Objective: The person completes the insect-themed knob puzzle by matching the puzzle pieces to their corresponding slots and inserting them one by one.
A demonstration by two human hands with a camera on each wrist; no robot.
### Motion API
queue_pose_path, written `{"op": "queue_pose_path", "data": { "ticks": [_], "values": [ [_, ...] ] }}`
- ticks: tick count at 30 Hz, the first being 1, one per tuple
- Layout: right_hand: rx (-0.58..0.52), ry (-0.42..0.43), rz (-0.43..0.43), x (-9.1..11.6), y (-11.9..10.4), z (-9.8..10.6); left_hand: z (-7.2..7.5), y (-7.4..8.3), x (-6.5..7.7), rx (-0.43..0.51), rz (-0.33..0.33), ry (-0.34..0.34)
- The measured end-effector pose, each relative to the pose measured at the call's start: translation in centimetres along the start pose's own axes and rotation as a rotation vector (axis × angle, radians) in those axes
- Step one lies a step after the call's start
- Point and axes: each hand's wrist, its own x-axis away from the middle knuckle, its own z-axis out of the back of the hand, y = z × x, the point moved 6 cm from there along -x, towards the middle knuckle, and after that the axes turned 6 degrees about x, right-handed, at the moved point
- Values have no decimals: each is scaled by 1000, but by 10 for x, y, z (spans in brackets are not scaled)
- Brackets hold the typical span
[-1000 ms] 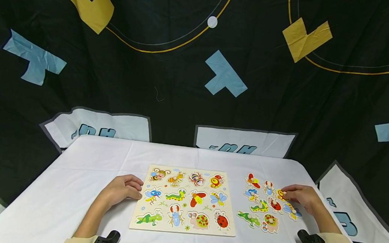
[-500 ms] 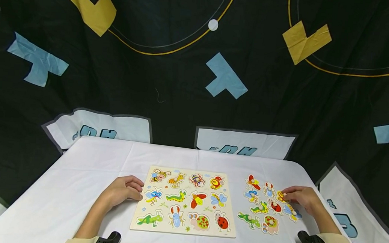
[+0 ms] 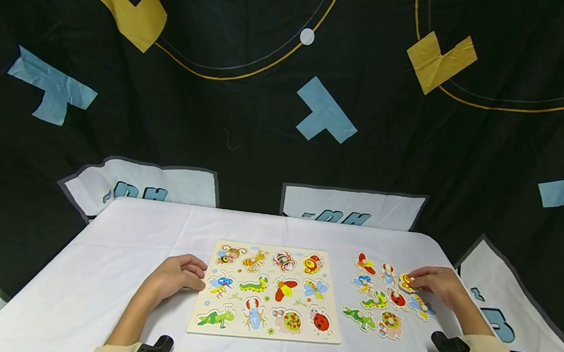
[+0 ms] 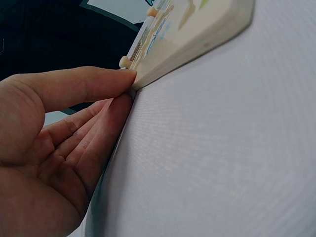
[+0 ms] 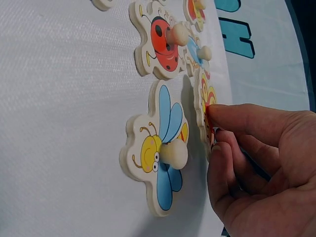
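Note:
Beside the left edge of a wooden insect peg puzzle board (image 3: 231, 298), my left hand (image 3: 177, 273) rests with relaxed fingers. In the left wrist view, its thumb (image 4: 94, 86) touches the board's edge, while the other fingers lie low against the tablecloth. On the right, my right hand (image 3: 437, 285) pinches a yellow and red butterfly puzzle piece (image 5: 201, 98) between thumb and fingers. That piece stands slightly above the cloth, and its knob is hidden by the fingers. Close to this hand lie a blue-winged dragonfly piece (image 5: 165, 148) and a ladybug piece (image 5: 160, 44), each with a wooden knob.
Several other loose pieces lie right of the board, among them a grasshopper (image 3: 359, 318), a snail (image 3: 390, 325) and a caterpillar (image 3: 375, 301). A knobbed bee piece (image 3: 229, 255) sits in the board's upper left. Behind the white table (image 3: 150, 227) hangs a black curtain (image 3: 244, 157).
My right hand has raised the butterfly piece slightly off the cloth. The left hand stays by the board's edge. The head view has shifted a little.

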Motion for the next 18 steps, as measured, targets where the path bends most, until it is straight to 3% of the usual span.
{"op": "queue_pose_path", "data": {
  "ticks": [18],
  "values": [
    [42, -28, 55, 2, -29, -7, 0, 0, -1, 12, -11, -10]
  ]
}}
